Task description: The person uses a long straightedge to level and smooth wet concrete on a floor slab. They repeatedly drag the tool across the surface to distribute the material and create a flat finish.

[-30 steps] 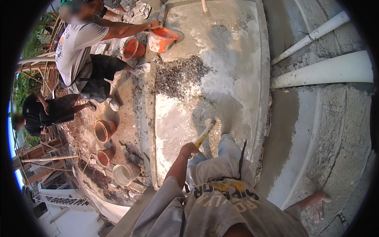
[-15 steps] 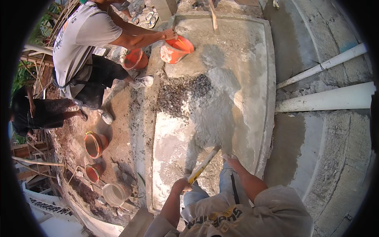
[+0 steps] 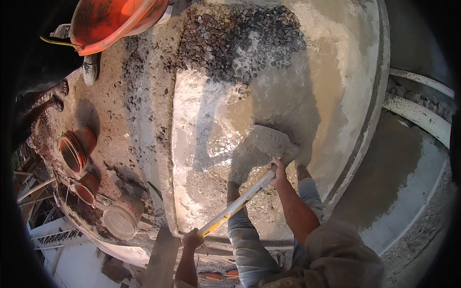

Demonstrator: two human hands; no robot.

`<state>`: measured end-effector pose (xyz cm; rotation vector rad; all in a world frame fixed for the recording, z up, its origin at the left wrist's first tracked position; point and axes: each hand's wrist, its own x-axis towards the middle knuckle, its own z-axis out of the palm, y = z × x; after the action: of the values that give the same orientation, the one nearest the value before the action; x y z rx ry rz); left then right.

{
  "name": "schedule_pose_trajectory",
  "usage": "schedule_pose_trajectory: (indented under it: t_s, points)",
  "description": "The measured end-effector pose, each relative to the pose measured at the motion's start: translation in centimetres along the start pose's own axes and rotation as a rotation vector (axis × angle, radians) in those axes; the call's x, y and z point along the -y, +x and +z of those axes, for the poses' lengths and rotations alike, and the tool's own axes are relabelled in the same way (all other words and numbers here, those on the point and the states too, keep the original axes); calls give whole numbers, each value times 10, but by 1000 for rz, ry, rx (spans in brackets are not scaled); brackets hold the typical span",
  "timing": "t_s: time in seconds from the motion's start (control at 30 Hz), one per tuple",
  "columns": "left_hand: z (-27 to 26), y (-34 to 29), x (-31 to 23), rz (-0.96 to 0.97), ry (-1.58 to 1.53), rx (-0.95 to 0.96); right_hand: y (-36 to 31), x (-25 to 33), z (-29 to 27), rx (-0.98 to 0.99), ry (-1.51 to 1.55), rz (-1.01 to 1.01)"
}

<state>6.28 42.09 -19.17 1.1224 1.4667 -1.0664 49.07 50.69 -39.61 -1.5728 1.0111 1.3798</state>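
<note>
My left hand (image 3: 192, 238) is closed around the upper end of a shovel's white and yellow handle (image 3: 235, 207). Lower down the handle, close to the blade, my right hand (image 3: 278, 173) grips it too. The shovel blade (image 3: 273, 138) is coated in grey and looks loaded with wet concrete mix; its edge is hard to tell from the mud around it. Below and around it spreads wet grey mix (image 3: 283, 93) in a shallow, low-walled mixing bed. Dark gravel (image 3: 216, 41) is heaped at the bed's far side. My legs stand in the wet mix, one on each side of the blade.
A large orange bucket (image 3: 108, 29) looms at the far left, by a co-worker's dark clothing and shoe (image 3: 91, 69). Stacked orange buckets (image 3: 77, 149), another orange bucket (image 3: 86, 188) and a grey bucket (image 3: 122, 218) stand left of the bed. White pipes (image 3: 418, 115) run on the right.
The shovel blade has come into sight, and my right hand now clearly grips the handle. The co-worker's bucket has left the gravel and come nearer at the far left. My view has shifted.
</note>
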Motion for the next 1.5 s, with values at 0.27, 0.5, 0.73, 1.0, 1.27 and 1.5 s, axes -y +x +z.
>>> schedule_pose_trajectory:
  t_s: [0.27, 0.5, 0.73, 1.0, 1.27, 1.5]
  points:
    - [-28, 64, -175, 294, -713, -273, -240, 135, 222, 338, -429, -576]
    - [-142, 98, -380, 628, -1300, -109, -167, 212, 416, 528, -1031, -941]
    - [-84, 38, -306, 419, -1505, 156, -25, 108, 372, 281, -1144, -730]
    - [25, -22, -347, 153, -1379, -37, -52, 93, 229, 424, -1120, -487]
    - [200, 33, -394, 84, -1028, -396, -175, 90, 19, 326, -1207, -796]
    - [-79, 69, -466, 712, -1150, -431, -254, 262, 283, 691, -877, -920]
